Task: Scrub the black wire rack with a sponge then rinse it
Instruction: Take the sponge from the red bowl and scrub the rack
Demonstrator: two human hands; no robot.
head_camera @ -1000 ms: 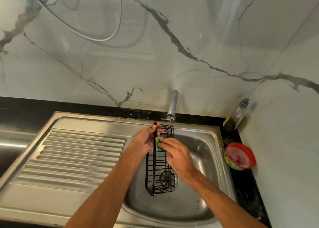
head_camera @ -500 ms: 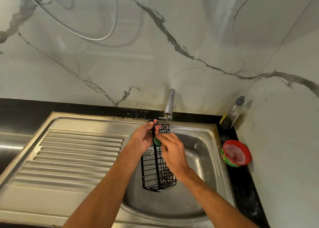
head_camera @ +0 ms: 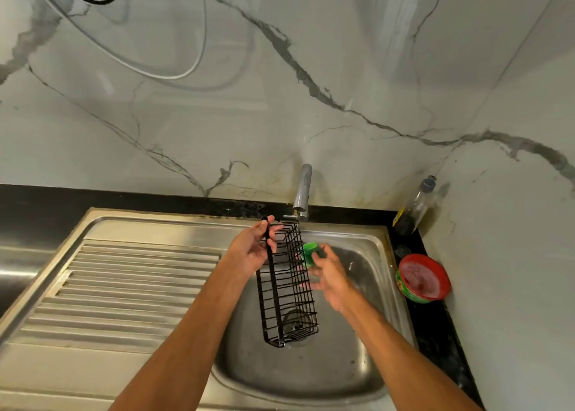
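Your left hand [head_camera: 252, 252] is gripping the top end of the black wire rack [head_camera: 286, 286], holding it on end above the sink basin [head_camera: 357, 364], just under the tap [head_camera: 302, 189]. Your right hand [head_camera: 329, 273] is pinching the green sponge [head_camera: 309, 252] at the rack's upper right side; motion blur is hiding whether they are touching.
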